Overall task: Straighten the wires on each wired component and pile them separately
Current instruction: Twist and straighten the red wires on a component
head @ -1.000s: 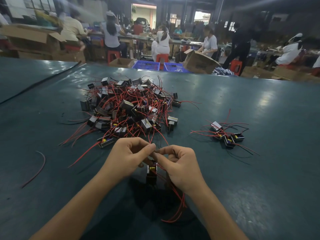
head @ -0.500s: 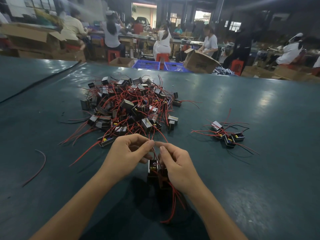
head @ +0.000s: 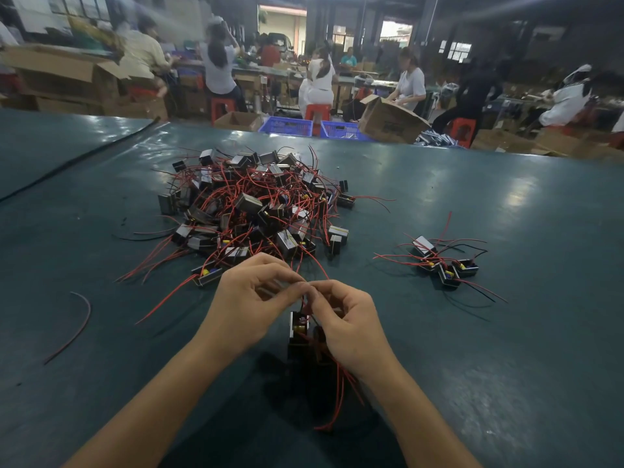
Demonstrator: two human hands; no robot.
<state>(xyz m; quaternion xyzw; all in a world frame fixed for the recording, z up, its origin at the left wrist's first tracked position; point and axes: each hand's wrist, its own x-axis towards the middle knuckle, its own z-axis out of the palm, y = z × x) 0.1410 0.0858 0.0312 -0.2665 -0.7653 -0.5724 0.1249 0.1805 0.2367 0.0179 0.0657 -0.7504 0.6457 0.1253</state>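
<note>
One wired component (head: pixel 299 332) sits low between the two hands at the near side of the desk (head: pixel 506 366), its red wires (head: pixel 339 393) trailing under the right wrist toward the person; whether it rests on the surface I cannot tell. Straightening looks best done by steadying the black body and drawing each lead through pinched fingers from the root outward, gently and one wire at a time, so nothing tears at the joint. The left hand (head: pixel 246 309) has a narrow grip, thumb and forefinger closed on a thin lead just above the component. The right hand (head: pixel 351 329) meets it fingertip to fingertip, its grip equally tight on the same cluster of wire. Beyond them lies the big tangled heap (head: pixel 256 211). Well off to the right is a small pile (head: pixel 445 265) of a few pieces, likely the finished ones. A loose red wire (head: pixel 72 327) lies alone at the left.
</note>
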